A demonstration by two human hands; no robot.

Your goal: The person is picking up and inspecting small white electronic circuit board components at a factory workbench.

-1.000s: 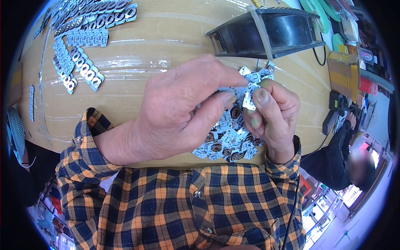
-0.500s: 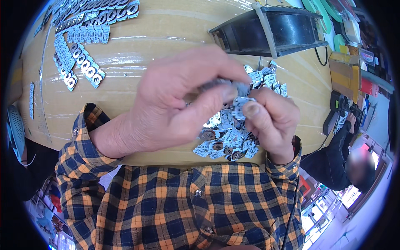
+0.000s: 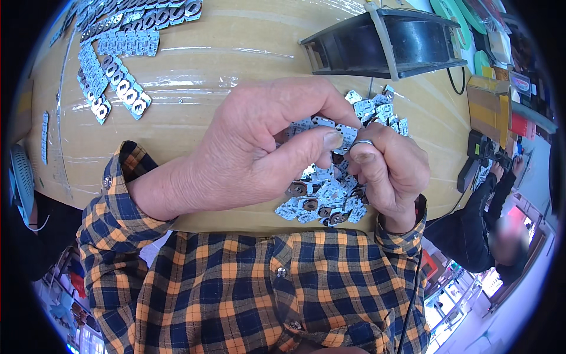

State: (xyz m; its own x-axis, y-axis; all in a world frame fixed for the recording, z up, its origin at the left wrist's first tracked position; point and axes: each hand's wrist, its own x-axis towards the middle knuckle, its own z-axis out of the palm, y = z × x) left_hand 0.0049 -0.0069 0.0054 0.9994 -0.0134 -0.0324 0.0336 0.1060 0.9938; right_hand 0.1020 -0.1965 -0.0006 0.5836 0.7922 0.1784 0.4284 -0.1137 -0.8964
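My left hand (image 3: 253, 150) is closed, thumb against fingers, on a strip of small light-blue circuit boards (image 3: 346, 135). Part of the strip is hidden behind the thumb and curled fingers. Close against the strip's right end, my right hand (image 3: 392, 168) pinches a thin, shiny metal piece with a rounded edge (image 3: 362, 141). Most of that piece is covered by the thumb and forefinger. Below and behind both hands lies a loose pile of similar circuit boards (image 3: 330, 197), some with round dark parts on them.
Rows of circuit board strips (image 3: 127, 43) lie at the far left of the tape-covered table (image 3: 194, 65), and a single strip (image 3: 45, 138) near its left edge. A black fan (image 3: 383, 44) stands at the back right. Beyond a cardboard box (image 3: 488, 112) sits another person (image 3: 471, 236).
A small board showing at my right fingertips before is no longer seen there; a shiny rounded edge shows instead. My left hand has shifted slightly right, and its strip shows more clearly.
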